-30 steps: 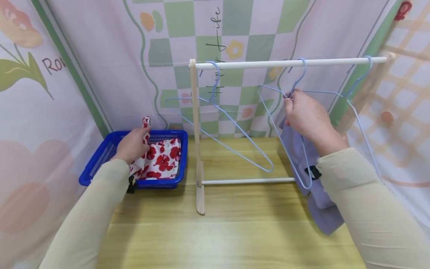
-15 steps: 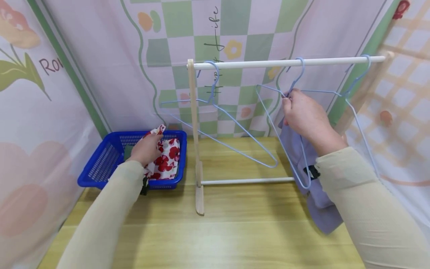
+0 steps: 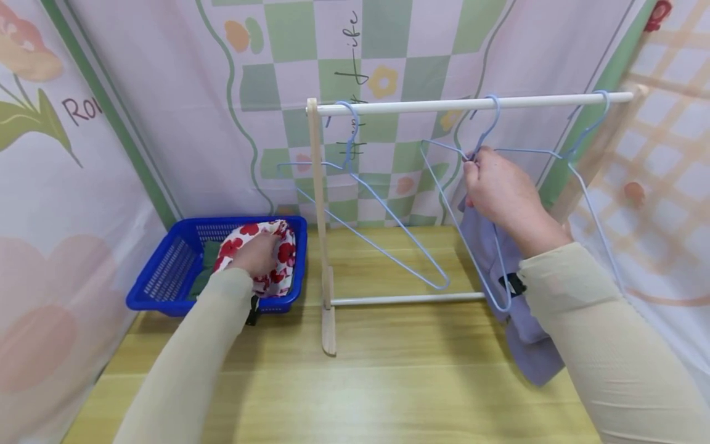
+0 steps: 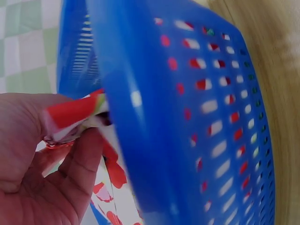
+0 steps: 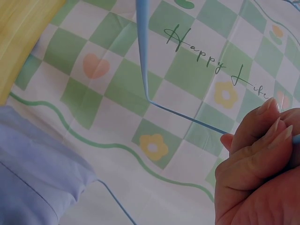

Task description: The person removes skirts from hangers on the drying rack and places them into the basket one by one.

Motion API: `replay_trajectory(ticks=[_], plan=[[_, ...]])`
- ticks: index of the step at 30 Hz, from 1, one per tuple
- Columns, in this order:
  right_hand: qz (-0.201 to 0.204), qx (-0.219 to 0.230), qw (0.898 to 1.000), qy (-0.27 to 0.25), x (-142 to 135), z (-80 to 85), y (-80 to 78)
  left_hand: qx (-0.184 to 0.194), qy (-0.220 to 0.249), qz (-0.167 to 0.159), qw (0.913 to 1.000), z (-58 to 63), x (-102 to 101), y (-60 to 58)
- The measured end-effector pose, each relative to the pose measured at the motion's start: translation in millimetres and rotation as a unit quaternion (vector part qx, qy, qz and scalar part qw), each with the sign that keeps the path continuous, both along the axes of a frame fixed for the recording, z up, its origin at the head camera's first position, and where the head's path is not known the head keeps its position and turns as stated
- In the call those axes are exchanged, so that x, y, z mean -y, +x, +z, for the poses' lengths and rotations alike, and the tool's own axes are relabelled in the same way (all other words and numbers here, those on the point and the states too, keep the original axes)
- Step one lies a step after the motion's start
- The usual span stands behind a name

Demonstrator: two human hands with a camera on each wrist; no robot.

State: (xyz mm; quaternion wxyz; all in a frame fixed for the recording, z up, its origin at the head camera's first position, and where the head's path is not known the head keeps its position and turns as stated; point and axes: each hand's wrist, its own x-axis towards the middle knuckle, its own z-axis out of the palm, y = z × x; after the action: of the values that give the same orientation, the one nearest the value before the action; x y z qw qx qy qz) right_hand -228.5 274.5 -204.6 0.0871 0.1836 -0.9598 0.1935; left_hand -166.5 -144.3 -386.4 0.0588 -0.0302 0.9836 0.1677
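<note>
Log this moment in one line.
left hand: pinches red-and-white floral cloth in blue plastic basket | right hand: grips middle blue wire hanger on white rod

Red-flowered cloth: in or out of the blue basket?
In: the red-flowered cloth sits inside the blue basket; the left wrist view shows red through its perforated side.

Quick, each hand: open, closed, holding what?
Left hand: closed, pinching the red-and-white floral cloth in the blue basket.
Right hand: closed, gripping the middle blue hanger.
</note>
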Motion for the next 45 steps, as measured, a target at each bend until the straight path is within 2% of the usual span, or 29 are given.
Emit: replay_trajectory(ticks=[4, 12, 26, 45], plan=[[0.0, 0.0, 1.0, -0.001, 0.7, -0.1, -0.5, -0.001, -0.011, -0.012, 0.9999, -3.0, -3.8, -0.4], [0.0, 0.003, 1.0, 0.001, 0.5, -0.3, -0.9, 0.027, -0.001, -0.001, 0.9996, -6.5, -8.6, -2.1], [0.007, 0.007, 1.0, -0.005, 0.8, -1.3, -0.5, 0.056, -0.005, -0.017, 0.9983, -8.2, -12.0, 1.2], [0.008, 0.005, 1.0, -0.005, 1.4, -0.7, -0.2, 0.068, -0.007, -0.022, 0.9974, -9.1, -14.8, -0.5]])
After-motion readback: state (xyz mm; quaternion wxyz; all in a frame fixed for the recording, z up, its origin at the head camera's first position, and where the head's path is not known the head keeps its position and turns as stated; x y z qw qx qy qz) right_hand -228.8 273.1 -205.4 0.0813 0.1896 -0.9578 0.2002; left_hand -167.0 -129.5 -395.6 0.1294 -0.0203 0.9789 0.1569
